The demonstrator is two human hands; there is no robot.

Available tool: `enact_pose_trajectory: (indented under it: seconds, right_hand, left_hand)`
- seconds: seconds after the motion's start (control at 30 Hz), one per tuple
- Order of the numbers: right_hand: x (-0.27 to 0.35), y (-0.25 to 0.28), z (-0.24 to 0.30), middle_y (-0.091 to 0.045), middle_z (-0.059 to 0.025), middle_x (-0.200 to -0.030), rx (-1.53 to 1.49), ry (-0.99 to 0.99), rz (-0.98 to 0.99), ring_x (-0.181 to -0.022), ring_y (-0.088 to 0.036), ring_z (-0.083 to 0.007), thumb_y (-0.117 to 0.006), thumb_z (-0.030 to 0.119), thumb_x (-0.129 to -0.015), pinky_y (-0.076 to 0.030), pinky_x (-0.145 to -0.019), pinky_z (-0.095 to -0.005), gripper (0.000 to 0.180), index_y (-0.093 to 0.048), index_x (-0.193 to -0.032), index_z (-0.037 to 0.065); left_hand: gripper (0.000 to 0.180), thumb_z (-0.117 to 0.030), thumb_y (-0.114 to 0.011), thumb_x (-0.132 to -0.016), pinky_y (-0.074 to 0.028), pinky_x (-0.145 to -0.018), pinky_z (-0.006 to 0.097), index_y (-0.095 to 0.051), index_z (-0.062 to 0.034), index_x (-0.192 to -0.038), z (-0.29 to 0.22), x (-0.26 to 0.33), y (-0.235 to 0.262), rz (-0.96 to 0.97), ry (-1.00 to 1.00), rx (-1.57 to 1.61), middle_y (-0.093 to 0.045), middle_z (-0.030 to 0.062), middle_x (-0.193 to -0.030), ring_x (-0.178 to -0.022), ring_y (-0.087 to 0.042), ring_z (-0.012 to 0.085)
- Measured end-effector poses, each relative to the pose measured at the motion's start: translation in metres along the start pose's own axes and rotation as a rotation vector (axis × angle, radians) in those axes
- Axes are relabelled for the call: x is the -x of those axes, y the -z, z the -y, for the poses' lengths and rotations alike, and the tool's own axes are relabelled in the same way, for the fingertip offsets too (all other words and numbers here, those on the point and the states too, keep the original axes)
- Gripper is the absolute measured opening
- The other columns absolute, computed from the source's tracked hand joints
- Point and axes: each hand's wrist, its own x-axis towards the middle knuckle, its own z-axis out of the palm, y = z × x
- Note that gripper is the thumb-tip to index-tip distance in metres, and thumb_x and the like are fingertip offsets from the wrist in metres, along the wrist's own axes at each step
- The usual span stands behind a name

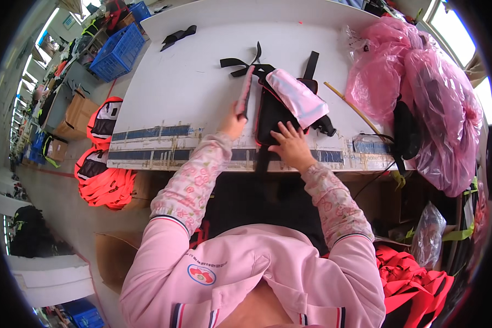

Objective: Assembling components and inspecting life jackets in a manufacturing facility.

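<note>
— Where's the black bag?
— Mid-bench, right hand flat on it, grip released. Left hand clenches a pink strip.
— Anything crowding?
— Pink plastic bags just right; loose black straps beyond.

One head-worn fisheye view looks steeply down (close) onto the white table

Dressed in a soft pink jacket with a small round red-and-blue badge on the chest. Dark, white and red stripes at the hems. Over the forearms, thin sleeve covers, pale pink with little flowers, reaching down to the left hand and right hand.
</note>
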Motion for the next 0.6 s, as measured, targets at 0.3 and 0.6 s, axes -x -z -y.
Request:
enact_pose_trajectory:
  seconds: [0.3, 0.6]
  right_hand:
    - [-0.014, 0.066, 0.010, -0.053, -0.0172, -0.119, -0.376, -0.054, -0.112, -0.113, -0.049, -0.0332, -0.072, 0.028, -0.073, -0.041, -0.094, -0.0383, 0.054, -0.052, -0.118, 0.004]
    - [0.018, -0.011, 0.082, -0.042, -0.0258, -0.129, -0.800, -0.143, -0.025, -0.118, -0.045, -0.0398, -0.071, 0.014, -0.070, -0.040, -0.098, -0.0398, 0.044, -0.057, -0.110, 0.002]
  left_hand:
    - [0.038, -0.021, -0.042, -0.091, -0.048, -0.089, 0.048, -0.048, 0.0036, -0.120, -0.019, 0.114, 0.012, 0.313, 0.567, 1.485, -0.059, 0.0197, -0.110, -0.097, -0.060, 0.0335]
    - [0.029, -0.013, -0.054, -0.088, -0.053, -0.077, 0.036, -0.052, -0.0042, -0.115, 0.010, 0.150, 0.006, 0.102, 0.580, 0.925, -0.064, 0.0099, -0.095, -0.086, -0.064, 0.0212]
